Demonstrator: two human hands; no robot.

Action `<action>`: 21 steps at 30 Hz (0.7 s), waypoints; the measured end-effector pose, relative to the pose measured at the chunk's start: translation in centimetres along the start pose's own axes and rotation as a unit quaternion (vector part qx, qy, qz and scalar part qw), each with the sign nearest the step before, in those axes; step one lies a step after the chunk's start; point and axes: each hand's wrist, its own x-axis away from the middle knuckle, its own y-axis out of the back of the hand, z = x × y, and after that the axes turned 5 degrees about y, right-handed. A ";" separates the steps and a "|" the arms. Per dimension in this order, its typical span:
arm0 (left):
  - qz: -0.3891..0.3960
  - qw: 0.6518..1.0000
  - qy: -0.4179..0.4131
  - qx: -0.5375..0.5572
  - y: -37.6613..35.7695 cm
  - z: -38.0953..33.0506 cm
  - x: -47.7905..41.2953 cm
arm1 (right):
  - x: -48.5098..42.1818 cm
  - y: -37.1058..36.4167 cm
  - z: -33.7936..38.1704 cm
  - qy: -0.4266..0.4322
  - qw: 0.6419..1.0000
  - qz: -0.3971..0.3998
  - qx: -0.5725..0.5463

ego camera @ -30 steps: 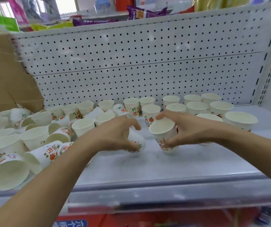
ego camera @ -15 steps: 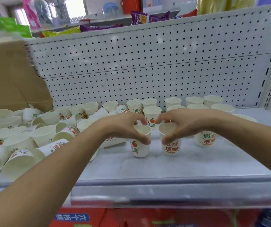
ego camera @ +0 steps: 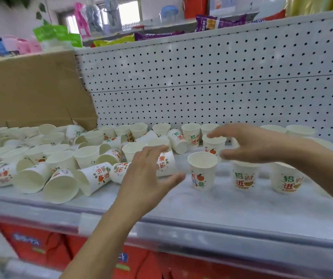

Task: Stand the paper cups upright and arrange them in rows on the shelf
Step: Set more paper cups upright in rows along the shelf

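Hovering over the shelf (ego camera: pixel 222 210), our left hand (ego camera: pixel 147 176) and right hand (ego camera: pixel 250 146) both have fingers (ego camera: pixel 171 179) spread and hold nothing. We judge the job roughly partway done: upright cups (ego camera: pixel 202 172) stand in rows on the right, near the back wall (ego camera: pixel 222 87) and in front, while many tipped cups (ego camera: pixel 60 184) lie heaped on the left, waiting to be stood.
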 end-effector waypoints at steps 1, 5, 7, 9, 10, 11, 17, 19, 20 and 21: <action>-0.012 0.999 -0.018 -0.024 0.8 1.6 0.8 | -0.6 -0.3 0.9 0.019 1.000 -0.016 -0.004; 0.063 0.987 -0.089 -0.119 3.5 6.7 1.2 | -3.7 -2.5 5.0 0.064 0.998 0.003 -0.003; 0.109 0.976 -0.120 -0.145 4.1 7.9 0.4 | -5.8 -3.9 6.5 0.062 0.997 0.031 0.037; 0.145 0.970 -0.127 -0.149 4.2 8.7 -0.8 | -7.7 -5.0 7.5 0.053 0.993 0.059 0.091; 0.158 0.967 -0.125 -0.155 4.1 9.0 -1.3 | -8.5 -5.5 7.8 0.050 0.989 0.074 0.116; 0.163 0.964 -0.128 -0.169 4.0 9.2 -1.9 | -9.1 -5.9 8.1 0.047 0.986 0.086 0.138; 0.133 0.932 -0.186 -0.282 2.8 10.1 -3.8 | -10.6 -8.6 8.4 0.026 0.978 0.098 0.183; 0.121 0.933 -0.191 -0.280 2.7 10.1 -4.1 | -10.4 -8.6 8.7 0.024 0.979 0.075 0.190; 0.112 0.938 -0.190 -0.266 2.8 10.2 -4.3 | -10.2 -8.2 9.0 0.027 0.979 0.059 0.193; 0.101 0.947 -0.189 -0.238 3.2 10.2 -4.5 | -9.9 -7.5 9.3 0.031 0.979 0.038 0.196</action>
